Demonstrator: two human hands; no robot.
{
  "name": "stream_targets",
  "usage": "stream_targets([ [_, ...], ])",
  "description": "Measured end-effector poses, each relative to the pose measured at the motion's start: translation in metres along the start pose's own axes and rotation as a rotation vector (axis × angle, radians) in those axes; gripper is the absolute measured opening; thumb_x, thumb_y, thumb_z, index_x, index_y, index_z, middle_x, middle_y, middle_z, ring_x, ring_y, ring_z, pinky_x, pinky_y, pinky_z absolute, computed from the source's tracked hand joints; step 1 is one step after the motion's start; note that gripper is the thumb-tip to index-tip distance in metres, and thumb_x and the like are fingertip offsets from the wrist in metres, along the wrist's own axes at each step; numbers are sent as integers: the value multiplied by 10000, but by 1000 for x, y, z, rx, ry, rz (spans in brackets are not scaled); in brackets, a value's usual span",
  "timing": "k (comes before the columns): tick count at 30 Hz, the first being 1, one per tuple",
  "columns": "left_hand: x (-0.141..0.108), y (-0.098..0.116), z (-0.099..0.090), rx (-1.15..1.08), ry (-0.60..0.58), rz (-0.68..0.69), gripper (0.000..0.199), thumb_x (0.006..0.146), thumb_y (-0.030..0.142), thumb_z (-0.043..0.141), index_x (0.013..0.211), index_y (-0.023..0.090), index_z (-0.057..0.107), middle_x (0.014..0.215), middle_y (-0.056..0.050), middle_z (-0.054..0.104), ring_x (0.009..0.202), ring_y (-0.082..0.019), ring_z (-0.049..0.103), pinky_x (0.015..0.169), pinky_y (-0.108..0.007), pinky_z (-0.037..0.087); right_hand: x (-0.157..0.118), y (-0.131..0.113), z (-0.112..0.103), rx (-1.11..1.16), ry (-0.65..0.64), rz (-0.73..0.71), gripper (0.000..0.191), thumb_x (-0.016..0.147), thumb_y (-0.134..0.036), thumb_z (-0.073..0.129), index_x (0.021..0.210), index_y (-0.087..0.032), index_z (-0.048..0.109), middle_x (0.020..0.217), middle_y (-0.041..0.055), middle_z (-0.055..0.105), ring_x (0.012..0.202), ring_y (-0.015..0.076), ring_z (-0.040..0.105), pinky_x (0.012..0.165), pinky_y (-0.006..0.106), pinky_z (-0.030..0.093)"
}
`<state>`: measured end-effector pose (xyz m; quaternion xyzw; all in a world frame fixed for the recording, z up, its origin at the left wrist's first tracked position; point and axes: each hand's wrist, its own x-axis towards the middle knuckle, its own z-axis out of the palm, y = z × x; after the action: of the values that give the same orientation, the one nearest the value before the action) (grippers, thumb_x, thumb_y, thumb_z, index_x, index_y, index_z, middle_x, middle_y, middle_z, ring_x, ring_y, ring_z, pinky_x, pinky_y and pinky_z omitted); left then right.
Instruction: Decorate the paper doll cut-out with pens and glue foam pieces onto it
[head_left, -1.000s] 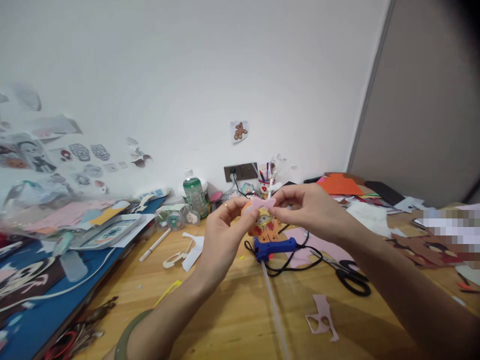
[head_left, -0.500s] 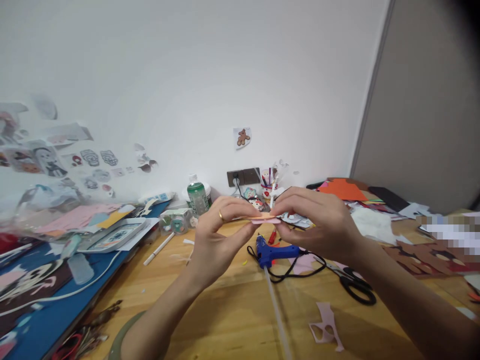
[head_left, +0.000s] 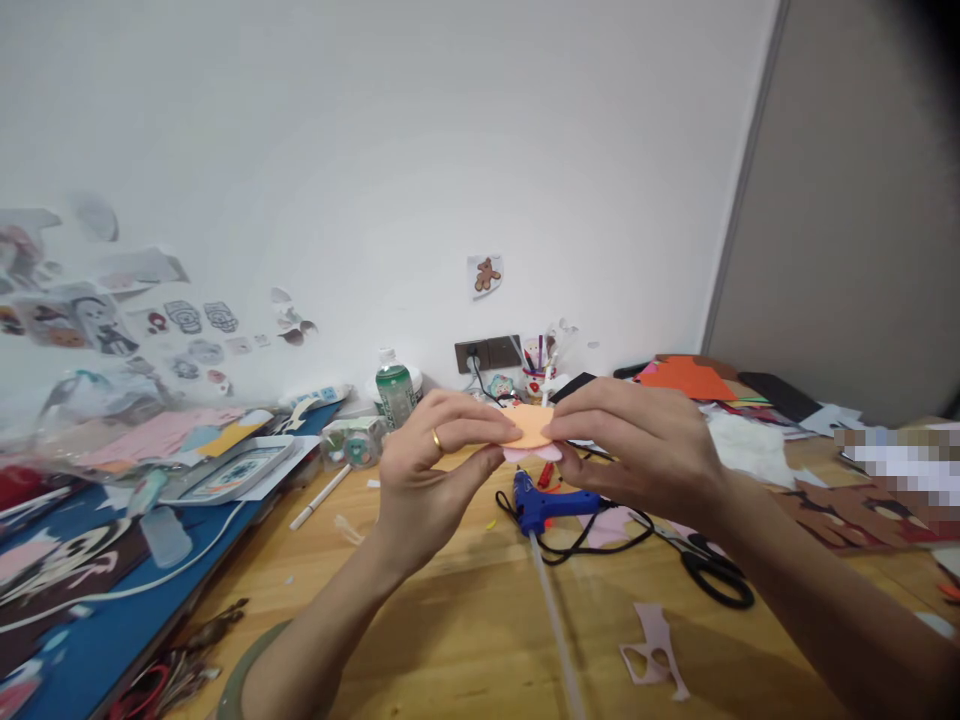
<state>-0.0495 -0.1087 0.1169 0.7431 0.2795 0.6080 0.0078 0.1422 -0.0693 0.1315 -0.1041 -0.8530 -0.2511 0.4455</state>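
Note:
Between my hands, an orange felt piece is held up above the table with a pink felt piece against its underside. My left hand pinches the left edge, thumb below and fingers on top. At the right edge my right hand pinches the same pieces in a like grip. Below them lies a blue glue gun with a black cord and a long clear glue stick. Black-handled scissors rest beneath my right forearm. Nearer me is a cut-out pink felt scrap.
A green-labelled bottle and a pen cup stand near the wall. On the left, a blue board carries a tray and felt scraps. Coloured felt sheets are stacked at the back right. A white pen lies on the table.
The felt pieces have tilted from nearly edge-on so that the orange top face shows more. Both hands keep their pinch, with only small shifts.

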Motion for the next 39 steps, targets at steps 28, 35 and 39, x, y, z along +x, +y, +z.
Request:
stream_targets([
  [28,4,-8,1,-28,183,-309,196,703,164,605,876,240,655,860,-12,674,799,-154,600,645,-258,497,-69,-10,82,-41,-905,288,287,717,-69,465,976,-123,578,894,128,637,839,245,586,693,308,415],
  [35,9,-22,-1,-264,170,-678,217,665,288,660,854,182,641,739,-19,681,598,-111,597,464,-183,454,-70,-15,83,-109,-928,295,314,746,-44,432,1022,-102,571,894,128,643,822,247,594,664,315,432],
  [39,9,-29,-2,-389,147,-799,262,645,317,680,838,151,618,738,-35,670,566,-85,578,432,-148,431,-73,-17,83,-210,-925,274,266,751,-25,422,920,-88,618,850,142,641,784,268,584,627,350,436],
])
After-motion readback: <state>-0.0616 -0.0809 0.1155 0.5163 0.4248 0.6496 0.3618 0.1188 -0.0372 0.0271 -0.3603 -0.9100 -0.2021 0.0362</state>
